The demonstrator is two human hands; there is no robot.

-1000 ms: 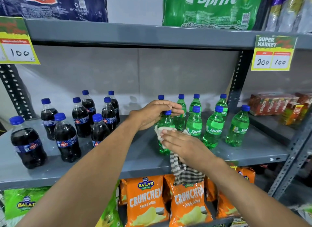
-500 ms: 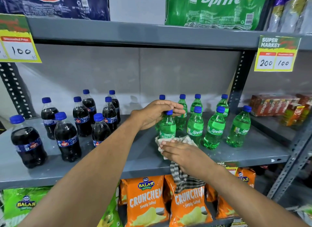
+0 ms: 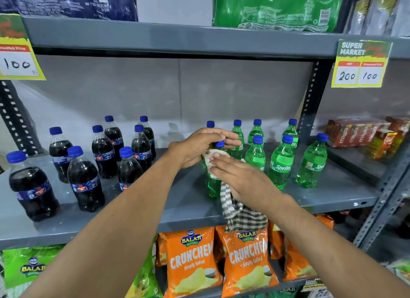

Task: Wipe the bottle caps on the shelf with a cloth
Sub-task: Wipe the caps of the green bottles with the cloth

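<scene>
A green Sprite bottle (image 3: 213, 186) with a blue cap (image 3: 219, 144) stands near the front of the grey shelf (image 3: 182, 211). My left hand (image 3: 199, 147) curls around its neck just below the cap. My right hand (image 3: 241, 180) presses a checked cloth (image 3: 241, 218) against the bottle's shoulder; the cloth's white end (image 3: 211, 157) lies bunched by the neck and its tail hangs over the shelf edge. More blue-capped Sprite bottles (image 3: 280, 164) stand to the right and behind. Dark cola bottles (image 3: 85, 182) with blue caps stand at the left.
An upper shelf (image 3: 177, 39) holds shrink-wrapped drink packs. Price tags (image 3: 360, 64) hang from its edge. Orange chip bags (image 3: 193, 262) fill the shelf below. Red juice cartons (image 3: 355, 131) sit at the right, beyond a perforated upright (image 3: 310, 102).
My right hand with the cloth has risen from the shelf's front edge up to the bottle's shoulder, close to the cap. My left hand has kept its hold on the neck.
</scene>
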